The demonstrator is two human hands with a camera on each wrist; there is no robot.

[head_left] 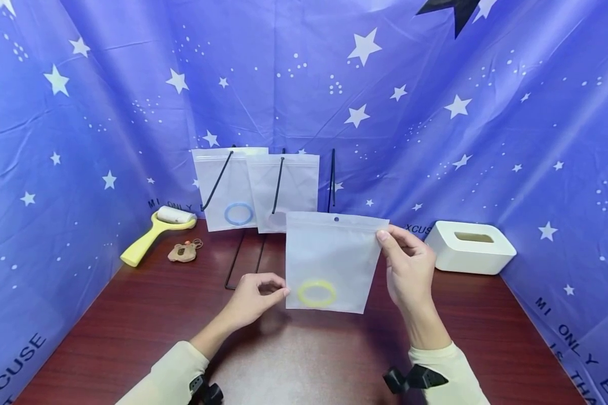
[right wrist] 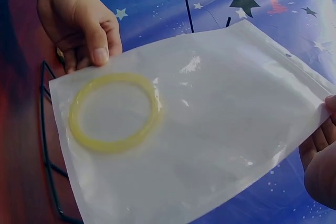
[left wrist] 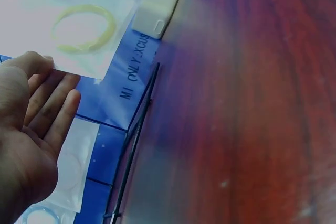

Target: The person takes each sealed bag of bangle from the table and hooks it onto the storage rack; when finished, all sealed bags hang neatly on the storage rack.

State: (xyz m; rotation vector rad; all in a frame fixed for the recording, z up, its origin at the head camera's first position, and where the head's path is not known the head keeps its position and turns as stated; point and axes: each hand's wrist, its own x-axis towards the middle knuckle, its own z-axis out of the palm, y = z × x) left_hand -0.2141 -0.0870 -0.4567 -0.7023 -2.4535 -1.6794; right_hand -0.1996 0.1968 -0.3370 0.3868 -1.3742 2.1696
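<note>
A frosted white zip bag (head_left: 339, 253) with a round hang hole hangs upright between both hands, above the table. Low in its left part lies a yellow ring (right wrist: 75, 119), seen through the plastic. My right hand (head_left: 410, 270) pinches the bag's upper right corner by the zip strip. On the lower left edge, thumb and index finger of my left hand (head_left: 253, 298) pinch the bag; the other fingers are clearer in the left wrist view. Behind, two similar bags hang on a black wire rack (head_left: 227, 281). The left bag (head_left: 215, 208) holds a blue ring; the middle bag (head_left: 301, 188) holds a faint pale one.
The rack's right prong (head_left: 332, 174) carries no bag. At the left lie a yellow-handled lint roller (head_left: 144, 242) and a small brown pouch-like trinket (head_left: 182, 253). A white tissue box (head_left: 466, 256) stands at the right. A blue starry cloth (head_left: 304, 67) encloses the dark red table (head_left: 182, 315).
</note>
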